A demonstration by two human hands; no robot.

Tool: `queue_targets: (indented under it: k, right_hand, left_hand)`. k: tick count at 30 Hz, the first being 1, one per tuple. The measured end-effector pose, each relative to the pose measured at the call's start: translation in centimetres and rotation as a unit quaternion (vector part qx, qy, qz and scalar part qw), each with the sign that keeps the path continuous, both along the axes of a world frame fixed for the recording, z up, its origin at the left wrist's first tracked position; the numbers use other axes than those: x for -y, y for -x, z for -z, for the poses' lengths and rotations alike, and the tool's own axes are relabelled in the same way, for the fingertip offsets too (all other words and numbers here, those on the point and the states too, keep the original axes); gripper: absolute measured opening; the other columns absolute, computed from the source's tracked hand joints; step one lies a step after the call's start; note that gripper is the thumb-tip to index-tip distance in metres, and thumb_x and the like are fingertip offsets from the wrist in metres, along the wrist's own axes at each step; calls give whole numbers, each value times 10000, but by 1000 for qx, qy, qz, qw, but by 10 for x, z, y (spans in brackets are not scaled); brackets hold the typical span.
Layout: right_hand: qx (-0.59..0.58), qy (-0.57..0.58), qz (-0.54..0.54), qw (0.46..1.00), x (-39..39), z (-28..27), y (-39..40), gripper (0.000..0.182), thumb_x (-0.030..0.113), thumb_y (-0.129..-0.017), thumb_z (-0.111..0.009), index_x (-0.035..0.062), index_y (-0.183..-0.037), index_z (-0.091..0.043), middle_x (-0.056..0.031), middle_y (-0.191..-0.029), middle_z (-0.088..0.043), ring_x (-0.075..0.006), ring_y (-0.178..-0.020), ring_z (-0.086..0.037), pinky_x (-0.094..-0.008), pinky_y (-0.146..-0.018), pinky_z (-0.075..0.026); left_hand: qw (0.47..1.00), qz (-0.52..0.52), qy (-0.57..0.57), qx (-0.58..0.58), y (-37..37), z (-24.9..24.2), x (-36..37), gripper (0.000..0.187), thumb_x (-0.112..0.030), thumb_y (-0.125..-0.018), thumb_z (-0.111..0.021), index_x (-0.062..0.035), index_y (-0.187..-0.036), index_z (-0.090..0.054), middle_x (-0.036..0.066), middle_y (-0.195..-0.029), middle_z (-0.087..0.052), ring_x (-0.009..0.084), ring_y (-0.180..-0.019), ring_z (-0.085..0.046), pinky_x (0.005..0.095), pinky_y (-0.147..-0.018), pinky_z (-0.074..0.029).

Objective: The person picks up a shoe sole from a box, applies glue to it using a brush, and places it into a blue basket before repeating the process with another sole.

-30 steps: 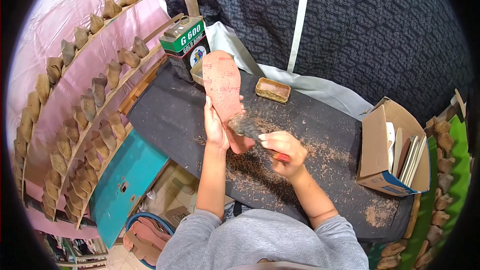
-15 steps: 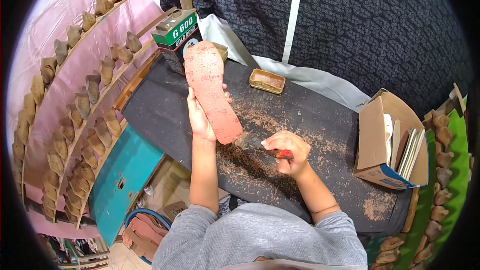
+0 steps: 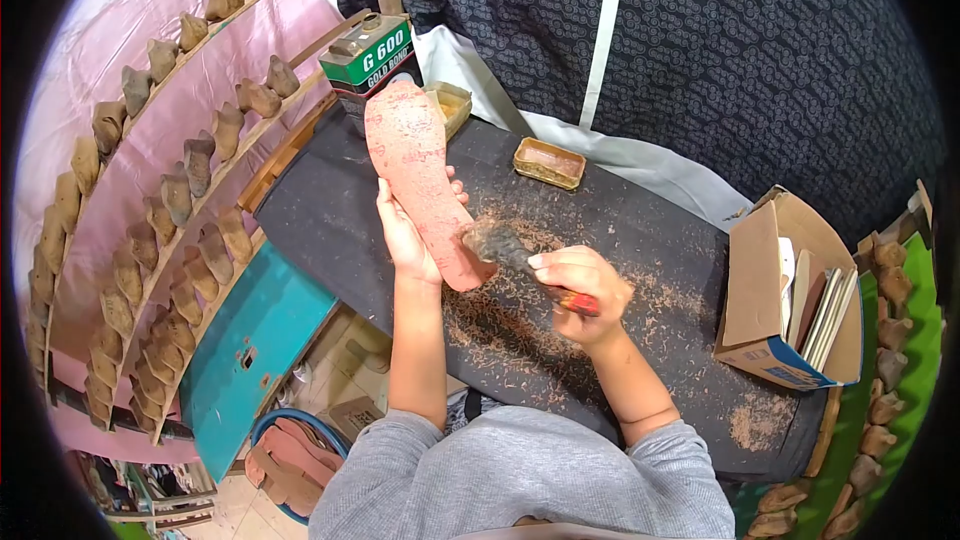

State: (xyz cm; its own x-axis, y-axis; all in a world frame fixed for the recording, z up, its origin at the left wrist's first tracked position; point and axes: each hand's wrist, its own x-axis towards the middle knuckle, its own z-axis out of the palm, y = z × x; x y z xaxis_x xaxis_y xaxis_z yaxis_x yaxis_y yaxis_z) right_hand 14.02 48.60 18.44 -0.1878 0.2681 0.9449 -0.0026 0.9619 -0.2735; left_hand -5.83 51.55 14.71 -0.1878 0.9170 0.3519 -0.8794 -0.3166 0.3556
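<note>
My left hand is closed around the middle of a pinkish-red shoe sole, thumb on its left edge and fingertips showing at the right. The sole is held up above the table, its broad end pointing away from me, with darker red marks and specks on its face. In my right hand is a brush with a red and yellow handle and a dark, worn head. The brush head lies over the right edge of the sole near its lower end, slightly blurred.
Brown shavings litter the dark tabletop. At the back stand a glue can, an open container and a small rectangular tin. A cardboard box stands right. Racks of shoe lasts line the left; a tub holds soles below.
The brush has moved up and left, from the sole's lower end onto its right edge. The sole has shifted slightly relative to the table, and the head view has moved a little.
</note>
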Motion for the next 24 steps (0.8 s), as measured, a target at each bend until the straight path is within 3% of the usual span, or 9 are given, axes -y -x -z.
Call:
queue_targets:
  k: [6, 12, 16, 20, 24]
  right_hand:
    - [31, 71, -33, 996, 8, 18, -4, 254, -53, -564, -505, -11, -802, -584, -131, -775, -635, -269, -675, -633, -322, -634, -518]
    - [-108, 66, -41, 991, 5, 20, -4, 178, 26, -693, -538, -17, -857, -594, -143, -803, -644, -254, -690, -639, -332, -635, -521]
    - [-9, 20, 6, 1000, -1, 16, 6, 225, 0, -664, -579, -7, -888, -593, -141, -813, -642, -270, -710, -641, -326, -646, -516]
    - [10, 74, -22, 997, 5, 19, 1, 187, -11, -660, -578, -2, -846, -590, -132, -786, -644, -262, -689, -640, -317, -630, -514]
    - [-69, 99, -37, 992, -3, 19, 1, 101, 55, -738, -568, -5, -819, -579, -134, -756, -642, -251, -667, -639, -312, -608, -512]
  left_hand:
    - [998, -60, 1, 13, 10, -7, -1, 508, -412, -950, -258, -18, -1221, -430, 180, -990, -551, 271, -793, -525, 388, -712, -480]
    - [996, -86, 5, 10, 8, -10, 5, 501, -400, -950, -247, -22, -1222, -431, 175, -982, -549, 278, -795, -519, 386, -709, -478]
    - [998, -53, -1, 37, 7, -8, 3, 497, -396, -951, -243, -25, -1222, -432, 174, -988, -547, 284, -799, -512, 387, -718, -476]
    - [997, -61, 12, 46, 12, 1, 2, 492, -395, -952, -249, -27, -1225, -430, 178, -1004, -540, 281, -805, -506, 387, -724, -476]
    - [997, -59, -11, 49, 15, 0, 1, 492, -398, -954, -255, -30, -1238, -416, 179, -1009, -529, 280, -814, -500, 383, -727, -480]
